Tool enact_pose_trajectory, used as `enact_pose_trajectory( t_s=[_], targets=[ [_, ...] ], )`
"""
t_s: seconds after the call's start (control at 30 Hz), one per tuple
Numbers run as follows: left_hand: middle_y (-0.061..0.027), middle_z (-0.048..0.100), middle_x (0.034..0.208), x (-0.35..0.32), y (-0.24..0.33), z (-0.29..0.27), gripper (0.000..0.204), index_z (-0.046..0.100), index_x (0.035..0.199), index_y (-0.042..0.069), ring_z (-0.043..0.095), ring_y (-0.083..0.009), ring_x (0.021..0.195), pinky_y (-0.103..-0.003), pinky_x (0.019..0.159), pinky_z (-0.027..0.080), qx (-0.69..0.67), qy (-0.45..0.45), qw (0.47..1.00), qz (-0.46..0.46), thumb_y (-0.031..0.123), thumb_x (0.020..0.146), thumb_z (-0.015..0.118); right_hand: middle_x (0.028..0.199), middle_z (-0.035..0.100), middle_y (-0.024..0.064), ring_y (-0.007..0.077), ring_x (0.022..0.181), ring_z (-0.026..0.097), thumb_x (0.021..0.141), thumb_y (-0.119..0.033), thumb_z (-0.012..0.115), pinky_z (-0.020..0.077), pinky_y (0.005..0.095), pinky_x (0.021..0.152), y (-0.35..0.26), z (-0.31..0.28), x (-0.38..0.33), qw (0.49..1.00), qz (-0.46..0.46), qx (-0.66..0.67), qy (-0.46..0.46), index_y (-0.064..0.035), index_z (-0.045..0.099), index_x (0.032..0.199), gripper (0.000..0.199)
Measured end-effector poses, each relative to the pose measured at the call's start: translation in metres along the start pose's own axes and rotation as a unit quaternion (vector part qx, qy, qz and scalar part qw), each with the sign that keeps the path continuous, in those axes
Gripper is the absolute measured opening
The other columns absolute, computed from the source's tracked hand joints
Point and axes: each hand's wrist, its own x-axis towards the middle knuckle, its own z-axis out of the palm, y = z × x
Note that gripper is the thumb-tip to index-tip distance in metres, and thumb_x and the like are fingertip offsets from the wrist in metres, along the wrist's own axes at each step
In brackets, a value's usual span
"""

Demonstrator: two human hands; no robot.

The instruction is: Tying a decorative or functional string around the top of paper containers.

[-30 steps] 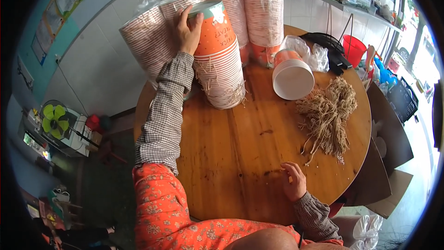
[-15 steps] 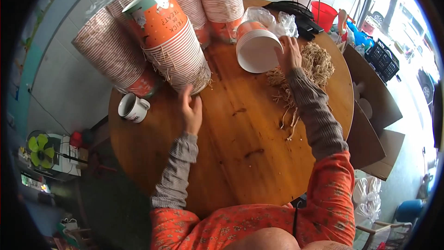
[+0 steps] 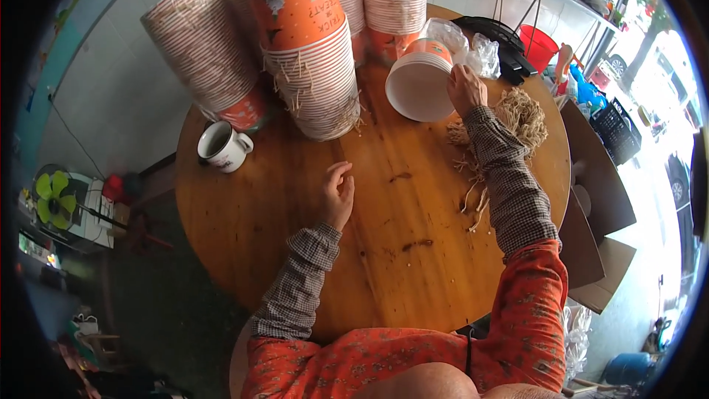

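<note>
A short stack of orange paper buckets [image 3: 422,90] lies on its side toward the back right, its white open mouth facing me. My right hand [image 3: 467,91] is closed at the right edge of that mouth, fingers at the rim. Over the middle of the table my left hand [image 3: 340,196] hovers with loosely bent fingers and nothing seen in them. Beyond it stands a tall nested stack of orange and green paper buckets [image 3: 316,77], upside down, with bits of twine caught along its rims. A heap of tan twine [image 3: 521,120] lies partly behind my right forearm.
Several plastic-wrapped bucket stacks [image 3: 199,37] line the back of the round wooden table [image 3: 399,281]. A white mug [image 3: 224,148] with dark contents sits at the left. Crumpled clear plastic [image 3: 484,55] and a black fan-like object [image 3: 509,52] lie at the back right. Cardboard [image 3: 602,170] flanks the right edge.
My left hand has drawn away from the base of the tall stack toward the middle of the table. My right hand stays at the lying stack's rim. The whole view has shifted slightly.
</note>
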Motion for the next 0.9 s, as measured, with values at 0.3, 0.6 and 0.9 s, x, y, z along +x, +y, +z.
enact_pose_trajectory(
  t_s=[0.3, 0.6, 0.9],
  targets=[
    [-0.0098, 0.057, 0.120, -0.002, -0.004, 0.001, 0.029, 0.057, 0.117, 0.006, 0.056, -0.0249, 0.109, -0.038, 0.087, 0.051, 0.033, -0.013, 0.998, 0.042, 0.010, 0.089, 0.060, 0.079, 0.060, 0.0179, 0.0384, 0.077, 0.060, 0.076, -0.014, 0.058, 0.0463, 0.0461, 0.067, -0.041, -0.011, 0.000, 0.995, 0.015, 0.039, -0.087, -0.0065, 0.051, 0.088, 0.016],
    [-0.0144, 0.049, 0.134, 0.028, -0.017, 0.022, 0.049, 0.042, 0.135, 0.003, 0.053, -0.0238, 0.117, -0.034, 0.094, 0.047, -0.093, -0.040, 0.994, -0.032, 0.018, 0.093, 0.061, 0.090, 0.066, 0.0185, 0.0405, 0.085, 0.062, 0.079, -0.017, 0.055, 0.0479, 0.0498, 0.072, -0.060, -0.038, -0.015, 0.984, 0.007, 0.083, -0.159, -0.0113, 0.054, 0.099, 0.020],
    [-0.0091, 0.057, 0.113, 0.094, -0.007, 0.059, 0.050, 0.040, 0.135, 0.001, 0.057, -0.0178, 0.109, -0.034, 0.087, 0.050, -0.265, -0.074, 0.959, -0.071, 0.012, 0.091, 0.062, 0.093, 0.068, 0.0164, 0.0355, 0.084, 0.067, 0.079, -0.014, 0.059, 0.0522, 0.0433, 0.076, -0.040, -0.030, -0.031, 0.965, 0.023, 0.237, -0.109, -0.0087, 0.057, 0.110, 0.031]
  ],
)
